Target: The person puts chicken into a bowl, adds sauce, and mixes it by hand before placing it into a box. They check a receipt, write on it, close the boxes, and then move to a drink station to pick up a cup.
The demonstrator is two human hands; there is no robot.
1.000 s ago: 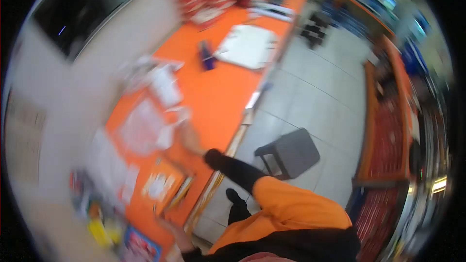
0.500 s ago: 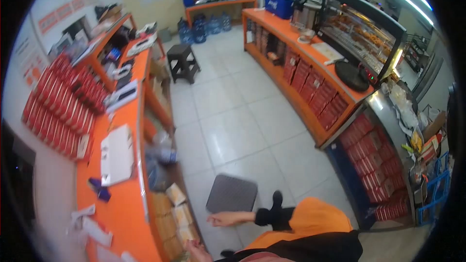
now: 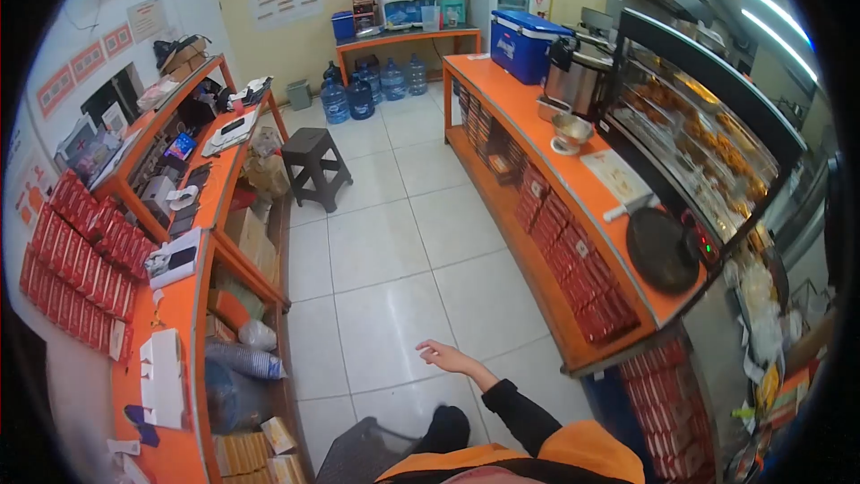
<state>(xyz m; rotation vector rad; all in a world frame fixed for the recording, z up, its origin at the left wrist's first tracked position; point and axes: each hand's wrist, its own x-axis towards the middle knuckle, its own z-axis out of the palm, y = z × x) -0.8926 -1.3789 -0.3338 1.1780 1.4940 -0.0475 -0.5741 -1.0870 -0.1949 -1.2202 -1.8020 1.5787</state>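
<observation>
My right hand (image 3: 445, 358) hangs over the tiled floor in the lower middle of the view. Its fingers are loosely stretched out and hold nothing. The dark sleeve (image 3: 521, 412) runs back from it toward my orange garment (image 3: 591, 453). Below and to the left of the hand is the dark grey top of a low stool (image 3: 358, 453), partly cut off by the lower edge. A dark shoe (image 3: 452, 421) shows beside it. My left hand is out of view.
Left is an orange counter (image 3: 179, 300) with stacked red boxes (image 3: 76, 260). Right, another orange counter (image 3: 511, 94) bears a blue cooler (image 3: 520, 52), a round black plate (image 3: 661, 249) and a glass food warmer (image 3: 694, 125). A black stool (image 3: 313, 166) stands ahead; water jugs (image 3: 361, 99) stand behind.
I have moved forward and the view has lifted. The low stool has slid down toward the lower edge. My left hand has left the view; my right hand now reaches out over bare tiles.
</observation>
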